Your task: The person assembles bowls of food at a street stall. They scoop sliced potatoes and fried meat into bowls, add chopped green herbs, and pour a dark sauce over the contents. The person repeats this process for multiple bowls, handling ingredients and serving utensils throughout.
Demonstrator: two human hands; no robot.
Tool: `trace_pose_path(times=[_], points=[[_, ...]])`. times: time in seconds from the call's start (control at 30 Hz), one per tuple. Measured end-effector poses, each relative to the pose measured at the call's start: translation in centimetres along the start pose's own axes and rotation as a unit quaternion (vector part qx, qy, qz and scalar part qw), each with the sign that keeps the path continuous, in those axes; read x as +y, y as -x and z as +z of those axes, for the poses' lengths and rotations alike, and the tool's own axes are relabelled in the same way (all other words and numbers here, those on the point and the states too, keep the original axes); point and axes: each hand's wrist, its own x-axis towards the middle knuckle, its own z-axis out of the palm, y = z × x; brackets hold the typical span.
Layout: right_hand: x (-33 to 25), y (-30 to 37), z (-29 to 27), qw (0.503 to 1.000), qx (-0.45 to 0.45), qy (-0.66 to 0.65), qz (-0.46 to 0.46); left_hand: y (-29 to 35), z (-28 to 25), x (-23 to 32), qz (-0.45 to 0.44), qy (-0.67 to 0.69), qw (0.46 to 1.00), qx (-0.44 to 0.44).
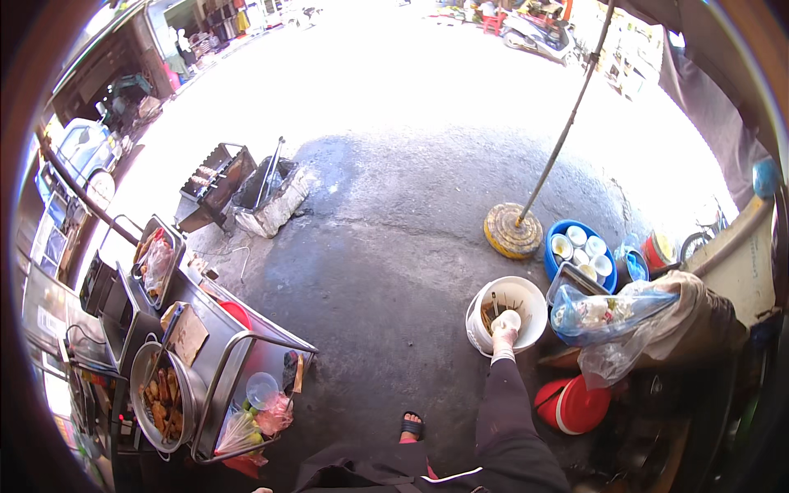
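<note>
My right hand (505, 335) reaches down into a white bucket (472, 327) at the right of the middle. Its fingers are closed on a small white cup-like thing (511, 319), blurred by glare. Thin brown sticks (495, 311) lie inside the bucket, beside the hand. Of my left hand (263, 490), only a sliver shows at the lower edge, and its fingers are hidden.
A blue basin (552, 264) of white cups stands beyond the bucket, near a pole on a round base (514, 232). A red cooler (579, 407) and bagged goods (612, 312) sit right. Left are a metal cart (215, 316), a pan of browned food (197, 394) and a grill (218, 185).
</note>
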Motion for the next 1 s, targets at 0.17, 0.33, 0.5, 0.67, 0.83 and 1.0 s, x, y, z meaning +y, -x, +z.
trace_pose_path(times=[0.17,0.33,0.5,0.67,0.83,1.0], points=[[-1.9,4.2,1.3,0.984,-0.131,0.059,-0.100,4.1,2.6,-2.3,-0.025,0.042,0.999,0.023],[-2.9,17.5,2.1,0.916,-0.359,0.150,-0.102,3.0,6.2,-8.6,-0.015,0.049,0.982,0.183],[-5.7,35.6,5.2,0.733,-0.582,0.229,-0.267,6.3,8.0,-16.5,-0.059,0.152,0.961,0.224],[-14.3,54.4,4.5,0.546,-0.713,0.186,-0.399,12.2,12.3,-27.7,-0.138,0.226,0.943,0.200],[-22.2,71.0,3.7,0.433,-0.724,0.202,-0.497,16.4,8.9,-36.1,-0.200,0.285,0.899,0.265],[-27.9,86.5,6.2,0.264,-0.665,0.195,-0.671,17.7,5.3,-42.7,-0.174,0.370,0.852,0.327]])
